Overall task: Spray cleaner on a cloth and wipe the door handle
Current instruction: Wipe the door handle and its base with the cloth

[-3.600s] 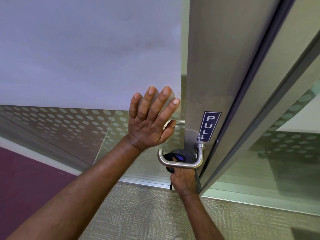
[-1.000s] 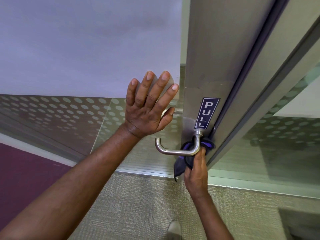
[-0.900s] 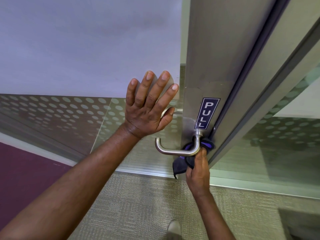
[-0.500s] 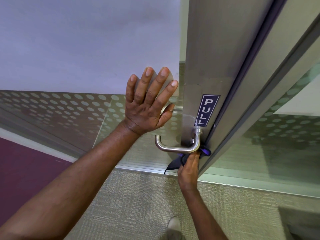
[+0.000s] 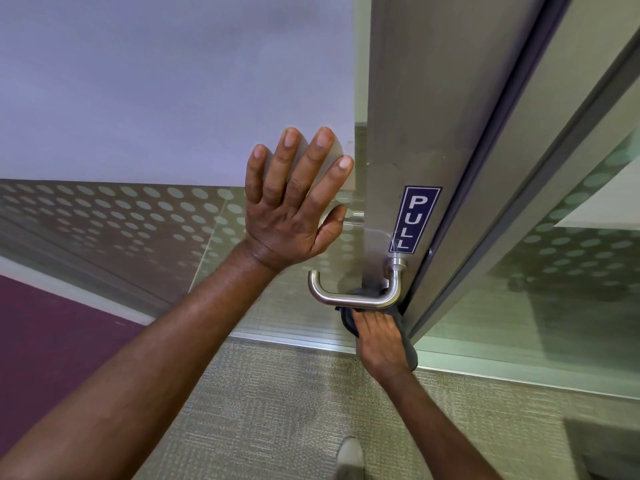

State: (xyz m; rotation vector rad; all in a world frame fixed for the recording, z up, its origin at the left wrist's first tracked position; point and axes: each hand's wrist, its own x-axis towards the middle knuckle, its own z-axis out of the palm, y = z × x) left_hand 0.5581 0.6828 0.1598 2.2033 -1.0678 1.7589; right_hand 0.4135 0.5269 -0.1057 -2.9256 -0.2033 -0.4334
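A brushed steel lever door handle (image 5: 349, 300) juts from the metal door stile (image 5: 433, 98), just below a blue PULL sticker (image 5: 414, 219). My right hand (image 5: 379, 341) grips a dark grey and purple cloth (image 5: 408, 344) and presses it up against the underside of the lever, near its base. The fingertips are hidden behind the cloth and the lever. My left hand (image 5: 294, 206) lies flat with spread fingers on the glass door panel (image 5: 138, 230), left of the stile and above the lever. No spray bottle is in view.
The glass panel carries a frosted dot pattern. A second glass pane (image 5: 554, 289) with its frame stands to the right. Grey-green carpet (image 5: 277, 410) covers the floor, a dark red area (image 5: 52, 323) lies at left. A shoe tip (image 5: 350, 457) shows at the bottom.
My right hand with the cloth slid from the lever's base post down and left, and now sits under the lever bar. My left hand stayed flat on the glass.
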